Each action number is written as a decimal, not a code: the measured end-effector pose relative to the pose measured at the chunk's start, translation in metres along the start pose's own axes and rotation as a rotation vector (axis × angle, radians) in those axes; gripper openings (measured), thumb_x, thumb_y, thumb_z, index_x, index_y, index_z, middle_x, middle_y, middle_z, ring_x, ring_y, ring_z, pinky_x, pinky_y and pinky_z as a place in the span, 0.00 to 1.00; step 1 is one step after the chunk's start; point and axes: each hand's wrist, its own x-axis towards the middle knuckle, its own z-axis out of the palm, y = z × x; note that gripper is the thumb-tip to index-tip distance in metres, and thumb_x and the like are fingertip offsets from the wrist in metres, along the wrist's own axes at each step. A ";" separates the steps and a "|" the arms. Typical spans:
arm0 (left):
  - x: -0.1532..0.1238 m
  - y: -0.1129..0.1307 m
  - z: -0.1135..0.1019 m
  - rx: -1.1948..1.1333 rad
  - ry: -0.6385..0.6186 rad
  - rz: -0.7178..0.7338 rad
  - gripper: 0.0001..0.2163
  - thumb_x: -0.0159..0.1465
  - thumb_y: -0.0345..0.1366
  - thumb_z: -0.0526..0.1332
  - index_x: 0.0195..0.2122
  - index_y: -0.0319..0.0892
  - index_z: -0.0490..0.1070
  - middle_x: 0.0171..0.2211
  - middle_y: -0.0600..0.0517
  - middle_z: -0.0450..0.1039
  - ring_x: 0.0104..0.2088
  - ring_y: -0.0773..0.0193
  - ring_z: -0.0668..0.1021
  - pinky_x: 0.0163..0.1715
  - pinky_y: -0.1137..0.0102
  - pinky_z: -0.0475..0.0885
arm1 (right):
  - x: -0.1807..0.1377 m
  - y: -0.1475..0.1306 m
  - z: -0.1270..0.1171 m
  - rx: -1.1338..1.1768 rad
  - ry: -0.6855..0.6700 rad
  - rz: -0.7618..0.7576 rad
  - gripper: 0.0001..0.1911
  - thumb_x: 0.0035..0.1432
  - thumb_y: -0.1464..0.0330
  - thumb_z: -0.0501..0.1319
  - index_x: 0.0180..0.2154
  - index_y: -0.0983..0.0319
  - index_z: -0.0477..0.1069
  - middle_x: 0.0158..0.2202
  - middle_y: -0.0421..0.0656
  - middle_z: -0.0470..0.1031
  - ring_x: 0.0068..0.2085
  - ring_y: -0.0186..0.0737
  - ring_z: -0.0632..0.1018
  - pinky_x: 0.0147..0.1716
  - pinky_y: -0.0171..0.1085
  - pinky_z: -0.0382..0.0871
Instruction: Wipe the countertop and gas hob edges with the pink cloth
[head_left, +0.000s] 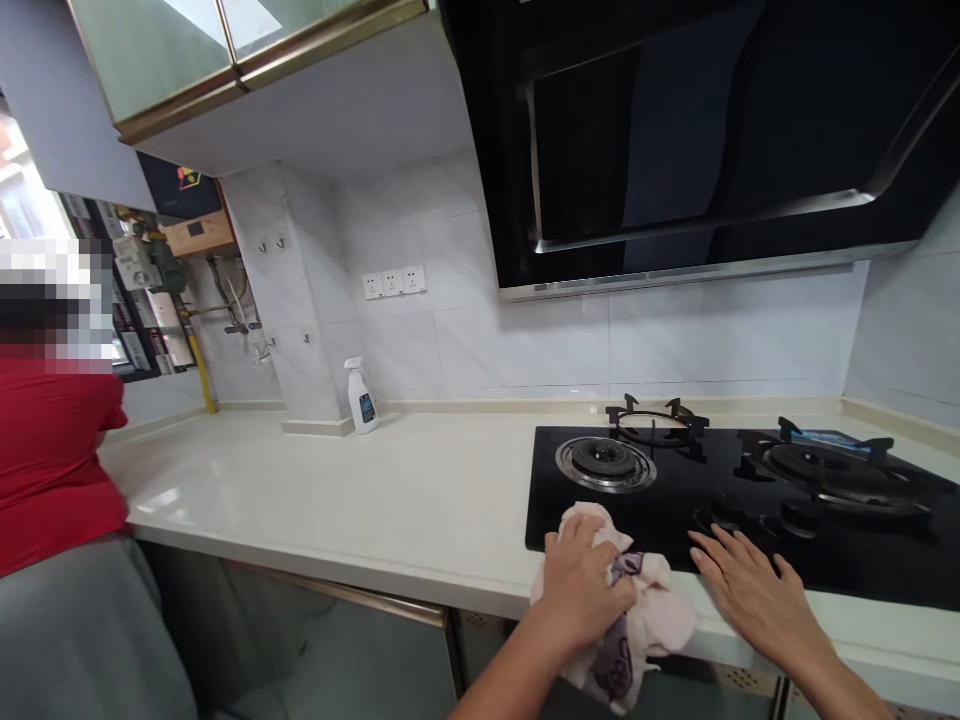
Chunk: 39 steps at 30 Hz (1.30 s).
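My left hand (581, 585) is closed on a pink and purple cloth (652, 610), pressing it against the front left corner of the black glass gas hob (675, 495). Part of the cloth hangs over the counter's front edge. My right hand (757, 590) lies flat with fingers spread on the hob's front edge, just before the control knobs (750, 518). The left burner (605, 463) is bare; its pan support (658, 417) sits shifted behind it toward the wall.
A white spray bottle (361, 396) stands on the cream counter (337, 490) by the tiled wall. The right burner (832, 465) carries its pan support. A black range hood (712, 140) hangs overhead. A person in a red top (52, 450) stands at far left.
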 end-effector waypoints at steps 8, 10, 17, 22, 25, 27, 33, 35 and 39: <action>-0.003 -0.041 -0.033 0.062 -0.038 -0.201 0.13 0.66 0.41 0.56 0.48 0.49 0.76 0.64 0.51 0.66 0.63 0.53 0.65 0.56 0.56 0.66 | -0.002 -0.004 0.000 -0.058 -0.010 0.010 0.35 0.63 0.53 0.40 0.60 0.57 0.73 0.65 0.47 0.67 0.68 0.55 0.61 0.65 0.62 0.49; 0.006 -0.038 -0.028 0.070 -0.002 -0.246 0.13 0.67 0.40 0.54 0.47 0.48 0.76 0.62 0.50 0.68 0.62 0.53 0.66 0.57 0.56 0.65 | -0.002 -0.009 -0.004 -0.085 -0.027 0.010 0.34 0.63 0.54 0.41 0.60 0.58 0.72 0.66 0.47 0.66 0.68 0.56 0.60 0.65 0.63 0.49; 0.050 -0.013 0.008 0.148 0.060 -0.222 0.14 0.67 0.42 0.56 0.48 0.44 0.75 0.57 0.45 0.71 0.59 0.47 0.67 0.58 0.51 0.64 | 0.000 -0.015 -0.011 -0.144 -0.098 0.035 0.34 0.63 0.53 0.43 0.61 0.58 0.71 0.67 0.47 0.64 0.69 0.57 0.60 0.65 0.63 0.49; 0.071 -0.022 0.009 0.160 -0.004 -0.191 0.15 0.68 0.44 0.55 0.48 0.45 0.76 0.56 0.46 0.71 0.59 0.48 0.68 0.56 0.51 0.67 | 0.000 -0.010 -0.011 -0.105 -0.133 0.039 0.34 0.65 0.51 0.42 0.63 0.56 0.69 0.68 0.46 0.63 0.70 0.56 0.58 0.67 0.62 0.47; 0.076 -0.035 0.003 0.161 -0.037 -0.192 0.16 0.69 0.45 0.54 0.50 0.47 0.75 0.58 0.48 0.69 0.60 0.50 0.67 0.56 0.52 0.67 | 0.000 -0.009 -0.014 -0.095 -0.159 0.043 0.33 0.65 0.51 0.42 0.64 0.54 0.68 0.68 0.45 0.62 0.70 0.55 0.58 0.67 0.62 0.46; 0.077 -0.044 0.000 0.172 -0.039 -0.215 0.16 0.69 0.46 0.53 0.51 0.48 0.74 0.60 0.48 0.69 0.60 0.50 0.67 0.57 0.52 0.67 | 0.000 -0.010 -0.015 -0.105 -0.164 0.035 0.33 0.66 0.52 0.42 0.64 0.54 0.68 0.69 0.44 0.62 0.70 0.54 0.57 0.67 0.61 0.46; 0.075 -0.074 -0.011 0.220 -0.035 -0.324 0.17 0.70 0.46 0.51 0.54 0.51 0.73 0.64 0.50 0.65 0.61 0.51 0.68 0.56 0.52 0.68 | 0.002 -0.011 -0.020 -0.112 -0.207 0.042 0.32 0.66 0.52 0.43 0.65 0.53 0.67 0.69 0.44 0.61 0.70 0.54 0.57 0.67 0.61 0.46; 0.073 -0.087 -0.016 0.236 -0.025 -0.390 0.17 0.70 0.47 0.51 0.55 0.52 0.72 0.64 0.51 0.65 0.60 0.52 0.69 0.55 0.52 0.69 | 0.003 -0.011 -0.022 -0.096 -0.216 0.046 0.32 0.66 0.52 0.43 0.65 0.53 0.67 0.69 0.44 0.61 0.70 0.54 0.57 0.67 0.61 0.47; 0.062 -0.115 -0.030 0.286 -0.002 -0.489 0.18 0.70 0.46 0.50 0.55 0.51 0.73 0.63 0.47 0.67 0.59 0.51 0.69 0.54 0.51 0.68 | 0.003 -0.013 -0.024 -0.065 -0.201 0.048 0.32 0.67 0.52 0.43 0.64 0.53 0.67 0.69 0.44 0.61 0.70 0.54 0.57 0.67 0.61 0.48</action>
